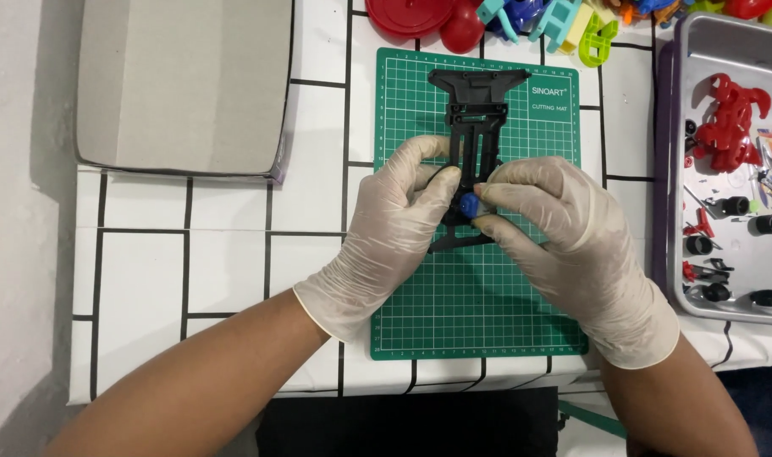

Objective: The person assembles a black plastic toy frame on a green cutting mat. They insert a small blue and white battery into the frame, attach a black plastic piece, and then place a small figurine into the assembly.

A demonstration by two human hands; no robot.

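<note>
A black plastic toy car chassis [475, 118] lies lengthwise on a green cutting mat [454, 313]. Both my hands wear cream latex gloves and meet over the chassis's near end. My left hand [399, 224] grips the chassis's left side, thumb and fingers curled onto it. My right hand [555, 228] pinches a small blue part [468, 206] against the chassis between thumb and forefinger. The near end of the chassis is mostly hidden under my fingers.
A grey cardboard box lid [179, 85] lies at the back left. A metal tray [725, 51] at the right holds a red plastic part [729, 123], small black wheels and bits. Colourful plastic toys [564, 21] and a red lid [407, 15] sit behind the mat.
</note>
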